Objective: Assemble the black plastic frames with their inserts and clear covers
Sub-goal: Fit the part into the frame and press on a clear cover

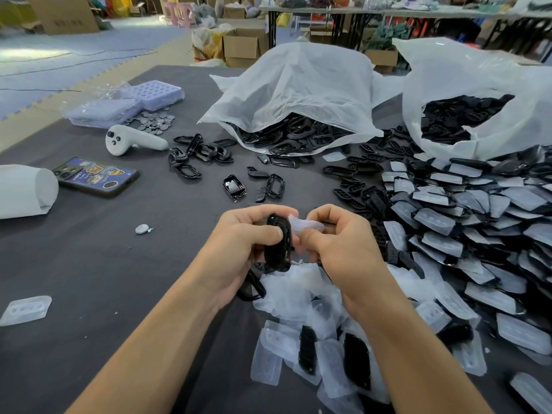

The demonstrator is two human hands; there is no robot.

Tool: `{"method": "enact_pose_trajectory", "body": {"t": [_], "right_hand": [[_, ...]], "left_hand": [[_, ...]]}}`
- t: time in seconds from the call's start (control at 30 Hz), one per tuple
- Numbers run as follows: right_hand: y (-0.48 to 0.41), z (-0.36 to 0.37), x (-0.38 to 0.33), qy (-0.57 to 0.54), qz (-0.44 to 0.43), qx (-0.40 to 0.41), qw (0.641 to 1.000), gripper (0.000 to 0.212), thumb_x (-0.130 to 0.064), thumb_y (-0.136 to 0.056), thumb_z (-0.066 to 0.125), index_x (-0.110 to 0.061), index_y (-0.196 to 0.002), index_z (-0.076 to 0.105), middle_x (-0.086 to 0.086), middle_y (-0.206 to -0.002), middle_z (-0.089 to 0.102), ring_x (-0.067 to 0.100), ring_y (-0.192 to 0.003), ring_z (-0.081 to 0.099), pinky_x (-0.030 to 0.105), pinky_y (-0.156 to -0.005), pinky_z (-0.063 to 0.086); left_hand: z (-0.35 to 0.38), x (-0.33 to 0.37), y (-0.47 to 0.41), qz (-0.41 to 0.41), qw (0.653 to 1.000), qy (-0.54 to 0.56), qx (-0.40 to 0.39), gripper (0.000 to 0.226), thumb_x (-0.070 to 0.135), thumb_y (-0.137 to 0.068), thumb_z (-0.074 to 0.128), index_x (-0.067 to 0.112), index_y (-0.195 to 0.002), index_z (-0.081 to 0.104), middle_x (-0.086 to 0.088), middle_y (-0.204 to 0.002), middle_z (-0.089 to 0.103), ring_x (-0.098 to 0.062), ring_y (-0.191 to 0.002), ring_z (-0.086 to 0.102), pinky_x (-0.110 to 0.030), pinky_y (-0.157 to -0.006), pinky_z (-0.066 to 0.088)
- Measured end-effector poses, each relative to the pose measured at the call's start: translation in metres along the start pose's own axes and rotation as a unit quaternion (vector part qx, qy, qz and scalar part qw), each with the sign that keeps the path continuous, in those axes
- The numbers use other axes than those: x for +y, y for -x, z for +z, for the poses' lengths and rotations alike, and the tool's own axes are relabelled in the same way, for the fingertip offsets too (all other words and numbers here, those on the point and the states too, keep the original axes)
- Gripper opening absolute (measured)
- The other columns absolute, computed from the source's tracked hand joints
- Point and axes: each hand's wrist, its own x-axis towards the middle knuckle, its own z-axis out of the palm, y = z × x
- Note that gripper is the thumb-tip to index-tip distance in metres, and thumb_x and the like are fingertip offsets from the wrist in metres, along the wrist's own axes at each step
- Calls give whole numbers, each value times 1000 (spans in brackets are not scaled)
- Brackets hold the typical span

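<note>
My left hand grips a black plastic frame upright above the table, thumb across its front. Against the frame's right edge my right hand pinches a clear cover. A loose heap of clear covers lies just below the hands, with two black inserts among them. To the right spreads a big pile of frames fitted with covers. Loose black frames are scattered farther back on the dark table.
Two white plastic bags spilling black parts stand at the back. On the left lie a phone, a white controller, a white roll, coin cells, purple trays and one stray cover.
</note>
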Motion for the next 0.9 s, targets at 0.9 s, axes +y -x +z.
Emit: {"method": "enact_pose_trajectory", "body": {"t": [0.9], "right_hand": [[-7, -8, 5, -25, -5, -15, 1000, 24, 6, -88, 70, -16, -81, 75, 1, -69, 70, 10, -55, 56, 19, -54, 48]], "left_hand": [[-5, -9, -8, 75, 988, -93, 98, 36, -15, -94, 57, 14, -97, 79, -11, -82, 79, -17, -71, 75, -23, -62, 57]]}}
